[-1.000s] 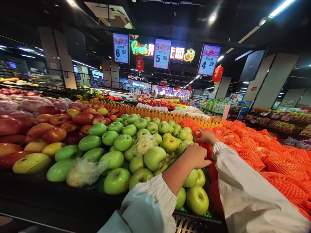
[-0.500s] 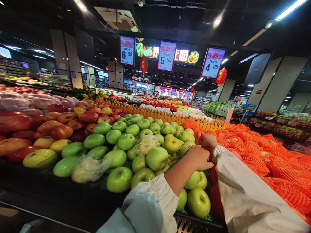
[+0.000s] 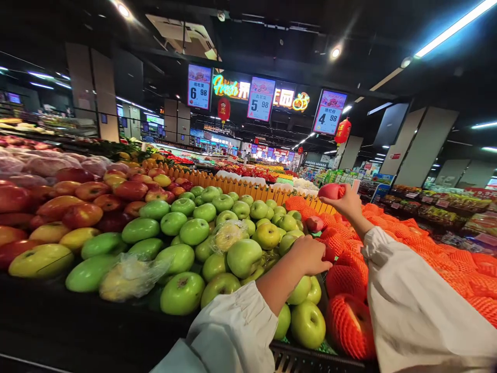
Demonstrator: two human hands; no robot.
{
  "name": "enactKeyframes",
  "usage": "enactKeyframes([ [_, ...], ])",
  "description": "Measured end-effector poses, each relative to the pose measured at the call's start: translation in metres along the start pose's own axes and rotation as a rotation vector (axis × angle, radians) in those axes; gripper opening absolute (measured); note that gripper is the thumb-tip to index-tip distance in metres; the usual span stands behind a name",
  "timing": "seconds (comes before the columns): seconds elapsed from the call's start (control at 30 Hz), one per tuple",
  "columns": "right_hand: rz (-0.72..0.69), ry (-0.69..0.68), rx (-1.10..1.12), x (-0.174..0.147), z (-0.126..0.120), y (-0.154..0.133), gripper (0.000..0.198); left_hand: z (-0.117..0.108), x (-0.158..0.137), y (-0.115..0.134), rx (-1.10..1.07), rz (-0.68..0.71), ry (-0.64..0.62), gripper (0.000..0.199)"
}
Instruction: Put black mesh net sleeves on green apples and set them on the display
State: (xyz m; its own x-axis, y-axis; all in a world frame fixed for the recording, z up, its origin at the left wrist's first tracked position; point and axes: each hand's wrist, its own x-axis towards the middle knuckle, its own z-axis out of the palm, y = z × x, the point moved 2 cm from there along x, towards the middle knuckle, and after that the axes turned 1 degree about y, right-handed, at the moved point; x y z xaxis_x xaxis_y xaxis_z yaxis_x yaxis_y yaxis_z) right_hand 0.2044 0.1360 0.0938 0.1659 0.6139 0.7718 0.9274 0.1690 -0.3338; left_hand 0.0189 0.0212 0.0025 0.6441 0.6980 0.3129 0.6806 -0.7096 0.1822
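Observation:
My right hand (image 3: 348, 204) is raised above the netted fruit, its fingers closed round a red apple (image 3: 330, 191). My left hand (image 3: 310, 255) is lower, at the right edge of the pile of green apples (image 3: 244, 257). Its fingers are curled against another red fruit (image 3: 330, 253), which shows just past them and looks like an apple; most of it is hidden. Right of that hand, large fruit in red foam nets (image 3: 351, 324) lies heaped. Another bare red fruit (image 3: 314, 224) rests at the back, between the green apples and the nets.
Red and yellow apples (image 3: 91, 190) fill the left of the display, with a plastic-wrapped fruit (image 3: 128, 280) at the front. A low orange picket fence (image 3: 233, 185) runs behind the fruit. Price screens (image 3: 261, 99) hang overhead. A black crate edge (image 3: 310, 360) is at the front.
My right hand has risen from beside my left hand, lifting the red apple above the pile. My left hand has stayed by the green apples. The view has shifted slightly.

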Motion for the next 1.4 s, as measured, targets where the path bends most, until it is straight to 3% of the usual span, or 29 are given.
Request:
enactKeyframes([
  [0.13,0.013,-0.053,0.236,-0.029,-0.036,-0.015,0.076,-0.006,-0.001,-0.002,-0.123,-0.127,0.255,0.058],
  [0.27,-0.05,-0.191,0.456,-0.076,-0.046,-0.023,0.07,-0.011,-0.002,-0.006,-0.279,-0.227,0.484,0.089],
  [0.37,-0.087,-0.352,0.563,-0.104,-0.038,-0.025,0.072,-0.012,-0.002,-0.01,-0.35,-0.19,0.507,0.103],
  [0.47,-0.087,-0.415,0.6,-0.118,-0.032,-0.025,0.073,-0.011,-0.003,-0.011,-0.336,-0.14,0.465,0.1],
  [0.77,0.164,-0.797,0.964,-0.116,-0.028,0.003,0.07,-0.014,-0.01,-0.009,-0.343,-0.189,0.441,0.087],
  [0.87,0.234,-0.72,0.992,-0.111,-0.026,0.012,0.062,-0.014,-0.011,-0.011,-0.412,-0.238,0.473,0.087],
  [1.03,0.351,-0.544,1.07,-0.103,-0.016,0.021,0.027,-0.016,-0.011,-0.01,-0.475,-0.244,0.548,0.086],
  [1.17,0.301,-0.471,1.053,-0.099,-0.014,0.023,0.032,-0.016,-0.012,-0.007,-0.467,-0.222,0.518,0.089],
  [1.4,0.338,-0.128,1.147,-0.091,-0.017,0.032,0.04,-0.014,-0.012,-0.004,-0.402,-0.152,0.453,0.086],
])
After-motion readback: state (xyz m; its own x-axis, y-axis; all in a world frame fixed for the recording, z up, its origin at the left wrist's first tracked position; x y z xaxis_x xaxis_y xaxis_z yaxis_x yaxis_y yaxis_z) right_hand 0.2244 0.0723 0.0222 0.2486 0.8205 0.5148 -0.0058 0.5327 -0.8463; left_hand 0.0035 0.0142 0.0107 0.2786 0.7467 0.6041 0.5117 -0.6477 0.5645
